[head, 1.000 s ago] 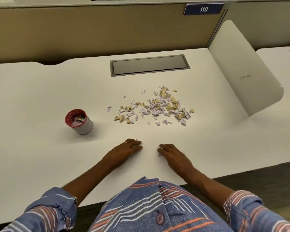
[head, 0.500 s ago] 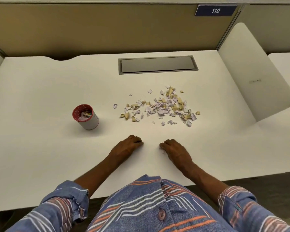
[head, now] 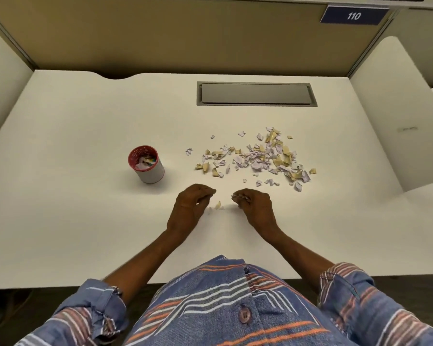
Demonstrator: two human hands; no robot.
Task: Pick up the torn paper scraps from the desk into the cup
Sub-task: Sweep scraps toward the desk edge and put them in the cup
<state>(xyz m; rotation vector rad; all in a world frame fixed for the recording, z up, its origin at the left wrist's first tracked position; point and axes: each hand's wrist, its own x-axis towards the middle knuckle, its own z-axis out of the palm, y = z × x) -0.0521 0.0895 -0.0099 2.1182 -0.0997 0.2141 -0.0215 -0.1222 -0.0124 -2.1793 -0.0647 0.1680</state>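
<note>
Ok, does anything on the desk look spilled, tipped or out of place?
Nothing tipped: the cup stands upright. A few stray scraps lie apart from the main pile, between the left hand and right hand, which seems to pinch another scrap.

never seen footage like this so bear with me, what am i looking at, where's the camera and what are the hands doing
No machine here: a person works with bare hands, and the single camera sits on their head, looking forward and down. The white desk carries a heap of torn paper scraps, white and tan, and left of it a small cup with a red rim that already has some paper inside. A few loose scraps lie between the hands. The right hand pinches a small scrap at its fingertips. The left hand has curled fingers; whether it holds anything I cannot tell. The job is to get the scraps into the cup.
</note>
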